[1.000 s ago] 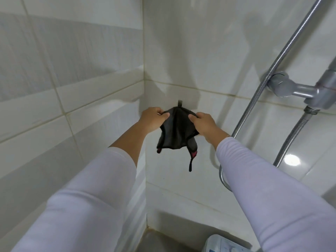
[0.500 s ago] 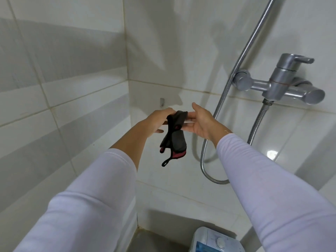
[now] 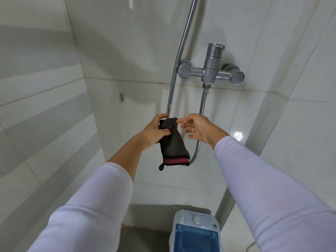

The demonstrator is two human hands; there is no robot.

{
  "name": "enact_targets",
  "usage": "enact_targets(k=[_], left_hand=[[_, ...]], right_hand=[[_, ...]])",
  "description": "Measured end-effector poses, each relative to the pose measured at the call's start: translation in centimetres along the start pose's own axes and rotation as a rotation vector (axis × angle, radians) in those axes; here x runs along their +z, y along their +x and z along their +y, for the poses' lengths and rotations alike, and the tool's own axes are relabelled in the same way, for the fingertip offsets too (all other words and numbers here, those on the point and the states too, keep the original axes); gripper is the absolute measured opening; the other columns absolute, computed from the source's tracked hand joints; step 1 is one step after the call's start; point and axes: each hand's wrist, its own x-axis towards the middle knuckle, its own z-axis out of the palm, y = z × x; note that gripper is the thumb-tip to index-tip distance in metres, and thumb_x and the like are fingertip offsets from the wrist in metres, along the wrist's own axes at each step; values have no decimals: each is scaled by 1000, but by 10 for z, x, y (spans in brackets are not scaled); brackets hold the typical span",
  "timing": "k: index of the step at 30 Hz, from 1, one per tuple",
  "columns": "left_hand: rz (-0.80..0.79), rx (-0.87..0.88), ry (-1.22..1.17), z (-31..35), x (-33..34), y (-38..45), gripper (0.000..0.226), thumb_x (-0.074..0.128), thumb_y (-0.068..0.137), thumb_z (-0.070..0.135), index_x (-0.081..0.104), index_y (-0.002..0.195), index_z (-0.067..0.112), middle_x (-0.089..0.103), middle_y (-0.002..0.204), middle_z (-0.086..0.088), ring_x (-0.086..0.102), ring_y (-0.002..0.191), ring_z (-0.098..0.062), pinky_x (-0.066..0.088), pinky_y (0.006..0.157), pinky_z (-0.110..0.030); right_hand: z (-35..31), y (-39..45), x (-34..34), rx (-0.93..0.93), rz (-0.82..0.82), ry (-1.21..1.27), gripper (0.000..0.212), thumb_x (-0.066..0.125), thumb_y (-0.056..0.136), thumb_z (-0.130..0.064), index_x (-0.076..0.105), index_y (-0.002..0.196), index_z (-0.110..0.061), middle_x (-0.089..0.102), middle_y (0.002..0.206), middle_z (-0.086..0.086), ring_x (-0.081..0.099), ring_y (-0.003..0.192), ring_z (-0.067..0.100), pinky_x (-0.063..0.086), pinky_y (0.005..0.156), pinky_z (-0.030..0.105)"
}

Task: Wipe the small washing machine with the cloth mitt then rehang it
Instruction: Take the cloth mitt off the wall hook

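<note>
Gripping cloth mitt [image 3: 172,142], left hand [image 3: 154,131]; right hand [image 3: 197,129] spread; tiled walls [image 3: 45,106]

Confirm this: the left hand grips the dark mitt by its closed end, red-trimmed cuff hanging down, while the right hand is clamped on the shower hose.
Not quite. In the head view the right hand is open beside the mitt, not clamped on the shower hose. The left hand does grip the mitt's closed end, cuff hanging down.

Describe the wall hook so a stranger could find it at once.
Start at the chrome tap on the back wall and look left past the shower hose. The hook sits just below the grout line, above the left hand holding the mitt. It is the only small fitting there, and bare.
</note>
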Motion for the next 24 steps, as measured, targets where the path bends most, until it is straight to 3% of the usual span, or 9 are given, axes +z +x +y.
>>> enact_targets(k=[4,8,11,14,17,19,21,24], left_hand=[[-56,-74,-107,-6,32,3,57,51,89,5,40,133,39,54,127,-8,59,105,-23,54,86,-36],[-160,-148,-204,-12,62,10,54,50,93,9,38,137,38,58,120,-7,61,99,-22,54,71,-35],[-213,-237,-142,-24,83,18,53,52,95,23,31,142,35,50,131,-5,56,113,-26,54,83,-44],[-271,-375,-41,-45,104,26,68,60,88,34,25,146,29,47,140,-5,56,114,-23,51,92,-41],[-376,-484,59,-76,125,32,83,73,79,19,25,146,21,50,137,-7,56,117,-22,49,93,-33],[-435,-508,138,-100,140,36,79,76,75,5,36,141,16,56,124,-6,59,110,-22,49,95,-31],[-469,-494,239,-127,156,41,68,76,73,-2,47,132,14,57,124,-8,58,109,-20,49,96,-28],[-496,-437,401,-175,181,50,56,77,70,-3,58,119,14,57,125,-10,57,114,-21,50,96,-27]], right_hand=[[46,-11,-41,148,16,-20,28,58,86,-29,56,110,-18,60,109,10,59,90,24,50,84,37],[91,-21,-70,269,-148,-2,58,63,81,-43,52,127,-9,62,108,15,58,94,27,49,93,41],[117,-27,-89,224,-84,86,63,65,85,-24,36,140,-15,60,121,12,59,100,26,50,90,40],[141,-30,-108,193,14,170,56,62,88,-12,39,137,-26,62,109,4,63,94,24,53,83,37],[175,-29,-124,210,64,143,43,59,90,-15,49,131,-25,63,107,3,64,94,23,54,82,35],[205,-26,-133,227,84,122,40,57,92,-16,51,131,-19,62,111,4,62,95,21,53,78,31],[238,-21,-141,240,88,130,40,59,90,-15,53,130,-13,63,108,3,61,93,18,52,77,29],[289,-8,-151,256,12,58,46,65,85,-12,52,129,-9,62,114,5,58,107,21,48,94,33]])
